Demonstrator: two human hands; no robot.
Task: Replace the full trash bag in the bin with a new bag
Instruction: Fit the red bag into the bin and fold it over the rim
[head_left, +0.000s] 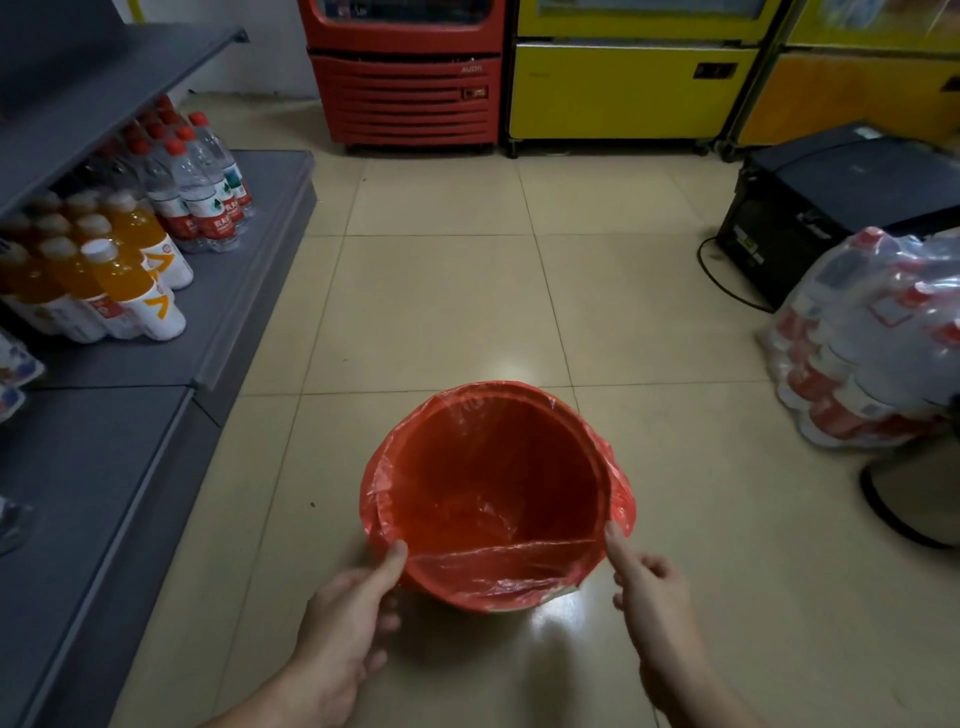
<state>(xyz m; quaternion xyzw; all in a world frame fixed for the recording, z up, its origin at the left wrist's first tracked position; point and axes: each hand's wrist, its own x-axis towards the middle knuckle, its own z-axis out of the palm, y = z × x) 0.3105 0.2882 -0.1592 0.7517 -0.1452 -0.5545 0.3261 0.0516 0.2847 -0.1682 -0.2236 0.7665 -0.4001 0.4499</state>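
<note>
A round red bin (566, 410) stands on the tiled floor below me. A thin red plastic bag (498, 499) lines it, folded over the rim and puffed out at the left and right sides; the bag holds nothing visible. My left hand (348, 618) rests at the near left rim, thumb pressed on the bag's folded edge and fingers under the rim. My right hand (649, 587) sits at the near right rim with its thumb on the bag edge and the fingers curled loosely.
A grey shelf unit (130, 415) with orange drink bottles (119, 275) and water bottles (202, 182) runs along the left. A red cooler (410, 93) and yellow coolers (628, 93) stand ahead. A black box (831, 208) and wrapped bottle packs (872, 338) sit at right.
</note>
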